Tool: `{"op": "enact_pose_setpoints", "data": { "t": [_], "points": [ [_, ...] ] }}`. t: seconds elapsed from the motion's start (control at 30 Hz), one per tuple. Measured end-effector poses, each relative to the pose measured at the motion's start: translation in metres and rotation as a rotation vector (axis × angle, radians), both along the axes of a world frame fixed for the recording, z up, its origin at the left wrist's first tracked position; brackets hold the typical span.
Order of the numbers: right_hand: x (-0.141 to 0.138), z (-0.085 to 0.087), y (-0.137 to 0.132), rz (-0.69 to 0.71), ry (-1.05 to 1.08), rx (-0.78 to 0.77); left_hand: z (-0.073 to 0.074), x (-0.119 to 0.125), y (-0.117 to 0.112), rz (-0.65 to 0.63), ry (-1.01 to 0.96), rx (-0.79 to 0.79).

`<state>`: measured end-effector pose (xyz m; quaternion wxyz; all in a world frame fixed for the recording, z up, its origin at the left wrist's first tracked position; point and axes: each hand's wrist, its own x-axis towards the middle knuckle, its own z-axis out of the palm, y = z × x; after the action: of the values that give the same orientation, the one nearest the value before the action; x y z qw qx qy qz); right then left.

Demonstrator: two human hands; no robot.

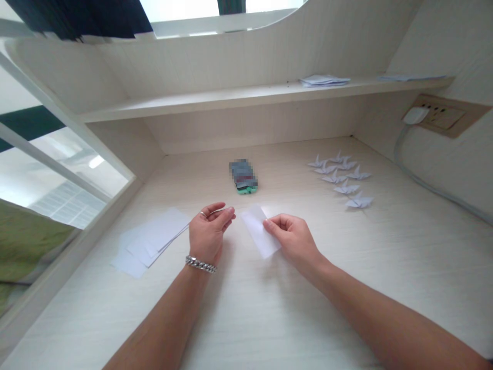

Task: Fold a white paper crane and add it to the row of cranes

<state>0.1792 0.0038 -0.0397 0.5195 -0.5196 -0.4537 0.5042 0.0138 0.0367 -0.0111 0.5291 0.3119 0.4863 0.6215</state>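
My right hand (289,237) pinches the right edge of a folded white paper strip (259,229) that lies slanted on the pale wooden desk (269,308). My left hand (208,230), with a ring and a metal bracelet, hovers just left of the strip. Its fingers are curled together in a loose pinch, and what they hold, if anything, I cannot make out. A stack of white paper sheets (148,241) lies fanned out to the left of my left hand.
Several folded white paper cranes (342,177) sit at the back right of the desk. A small blurred item on a green base (243,177) stands at the back centre. Papers (323,80) lie on the shelf above. A wall socket with a plugged cable (418,115) is at the right.
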Motion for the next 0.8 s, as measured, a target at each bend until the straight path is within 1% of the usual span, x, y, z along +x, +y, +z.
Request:
{"op": "enact_pose_setpoints", "data": {
  "t": [0.03,0.07,0.1,0.17,0.2,0.23,0.27,0.3,0.4,0.47,0.57,0.63,0.7,0.73,0.8],
  "points": [
    [0.0,0.0,0.0,-0.007,0.009,-0.001,0.0,0.001,-0.001,-0.01,-0.006,0.003],
    [0.001,0.0,0.001,-0.008,0.02,-0.002,-0.002,0.003,-0.003,-0.051,-0.016,-0.003],
    [0.001,0.0,0.001,-0.006,0.029,-0.003,-0.003,0.006,-0.005,-0.123,-0.027,-0.013],
    [0.002,-0.001,0.001,0.005,0.032,0.001,-0.008,0.014,-0.012,-0.338,-0.003,-0.036],
    [0.002,-0.001,0.001,0.01,0.029,0.007,-0.011,0.018,-0.014,-0.42,0.017,-0.031],
    [0.002,-0.001,0.001,0.013,0.023,0.012,-0.013,0.021,-0.017,-0.444,0.045,-0.019],
    [0.002,-0.001,0.001,0.016,0.016,0.016,-0.014,0.022,-0.018,-0.443,0.065,-0.021],
    [0.002,0.0,0.001,0.02,0.01,0.015,-0.015,0.023,-0.019,-0.415,0.073,-0.021],
    [0.001,0.001,0.0,0.046,0.001,-0.01,-0.013,0.018,-0.014,-0.236,0.058,-0.037],
    [-0.001,0.001,-0.001,0.065,0.007,-0.02,-0.009,0.012,-0.009,-0.144,0.047,-0.048],
    [-0.002,0.001,-0.001,0.067,0.008,-0.021,-0.004,0.004,-0.002,-0.059,0.023,-0.037],
    [-0.002,0.001,-0.001,0.051,0.006,-0.016,-0.003,0.001,-0.001,-0.026,0.006,-0.005],
    [-0.001,0.001,-0.001,0.032,0.01,-0.005,-0.003,0.002,-0.002,-0.053,-0.015,0.024],
    [-0.001,0.002,-0.001,0.029,0.015,0.0,-0.004,0.004,-0.004,-0.099,-0.032,0.031],
    [0.001,0.003,-0.001,0.026,0.029,0.007,-0.007,0.009,-0.008,-0.243,-0.036,0.008]
  ]
}}
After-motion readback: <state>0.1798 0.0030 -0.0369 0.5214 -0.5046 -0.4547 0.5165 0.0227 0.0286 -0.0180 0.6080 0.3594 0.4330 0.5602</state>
